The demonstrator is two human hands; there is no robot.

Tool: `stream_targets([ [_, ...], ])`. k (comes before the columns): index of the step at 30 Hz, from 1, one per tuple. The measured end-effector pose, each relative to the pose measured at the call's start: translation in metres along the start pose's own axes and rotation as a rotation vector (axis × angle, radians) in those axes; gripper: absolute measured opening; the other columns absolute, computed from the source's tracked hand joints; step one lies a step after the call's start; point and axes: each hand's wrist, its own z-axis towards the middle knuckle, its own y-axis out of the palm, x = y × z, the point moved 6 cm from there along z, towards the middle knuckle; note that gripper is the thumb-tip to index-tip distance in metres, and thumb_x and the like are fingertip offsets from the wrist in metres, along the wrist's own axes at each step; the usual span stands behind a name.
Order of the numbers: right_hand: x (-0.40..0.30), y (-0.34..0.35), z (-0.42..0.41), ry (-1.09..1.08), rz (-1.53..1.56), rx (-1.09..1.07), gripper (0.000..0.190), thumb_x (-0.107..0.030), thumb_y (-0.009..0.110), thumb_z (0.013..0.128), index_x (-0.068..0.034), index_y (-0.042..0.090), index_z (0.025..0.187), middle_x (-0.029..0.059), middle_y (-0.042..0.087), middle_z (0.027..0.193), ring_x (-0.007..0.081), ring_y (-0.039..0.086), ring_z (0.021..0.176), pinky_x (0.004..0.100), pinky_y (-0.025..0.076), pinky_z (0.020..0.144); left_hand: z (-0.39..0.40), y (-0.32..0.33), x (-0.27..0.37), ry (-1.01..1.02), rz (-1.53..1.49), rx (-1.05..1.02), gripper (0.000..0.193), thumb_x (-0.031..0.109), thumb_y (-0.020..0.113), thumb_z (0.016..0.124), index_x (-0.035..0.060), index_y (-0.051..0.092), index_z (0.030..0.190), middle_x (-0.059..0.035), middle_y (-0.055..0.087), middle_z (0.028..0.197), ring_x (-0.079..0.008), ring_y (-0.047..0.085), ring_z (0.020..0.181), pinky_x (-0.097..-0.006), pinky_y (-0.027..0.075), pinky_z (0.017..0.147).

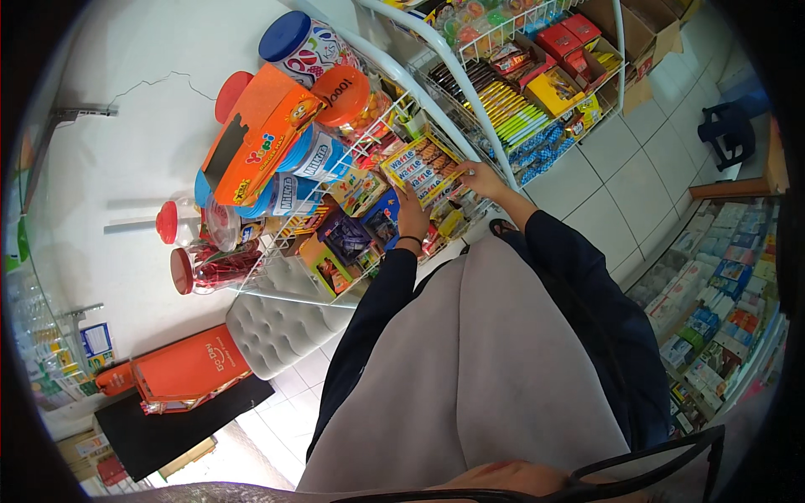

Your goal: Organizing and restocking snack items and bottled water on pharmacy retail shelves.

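A yellow display box of wrapped waffle snacks (pixel 424 165) is between my two hands, at the front of a white wire rack. My left hand (pixel 412 217), with a dark band on the wrist, holds the box's near left side. The fingers of my right hand (pixel 487 181) grip its right edge. Below the box, on the rack's shelf, sit a blue snack box (pixel 382 220), a purple box of packets (pixel 346 236) and a green box (pixel 326 264). Whether the waffle box rests on the shelf I cannot tell.
Plastic candy jars (pixel 286 195) and an orange Yupi carton (pixel 264 138) crowd the rack's upper shelf. A second wire rack (pixel 503 82) holds more snacks. To the right is a glass display case (pixel 710 302); at left, a grey tufted seat (pixel 277 320) and an orange box (pixel 195 368).
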Motion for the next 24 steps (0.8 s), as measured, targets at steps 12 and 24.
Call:
stream_targets([
  [12,-0.001,-0.063,-0.053,-0.111,0.076,0.407,0.009,-0.002,0.055,0.08,0.003,0.058,0.088,0.0105,0.063,0.085,0.0185,0.067,0.078,0.0287,0.051,0.066,-0.012,-0.01,0.015,0.09,-0.632,0.211,0.079,0.024,0.072,0.075,-0.003,0.029,0.136,-0.026,0.051,0.121,-0.033,0.059,0.101,-0.0374,0.048,0.084],
  [24,0.035,-0.107,-0.1,0.046,0.293,0.321,0.015,-0.006,0.052,0.078,-0.001,0.058,0.09,0.008,0.063,0.082,0.018,0.066,0.07,0.0284,0.049,0.06,0.042,0.03,-0.066,-0.271,-0.535,0.325,0.025,0.016,0.061,0.077,-0.0039,0.063,0.092,-0.0144,0.067,0.082,-0.028,0.065,0.077,-0.0362,0.048,0.069],
])
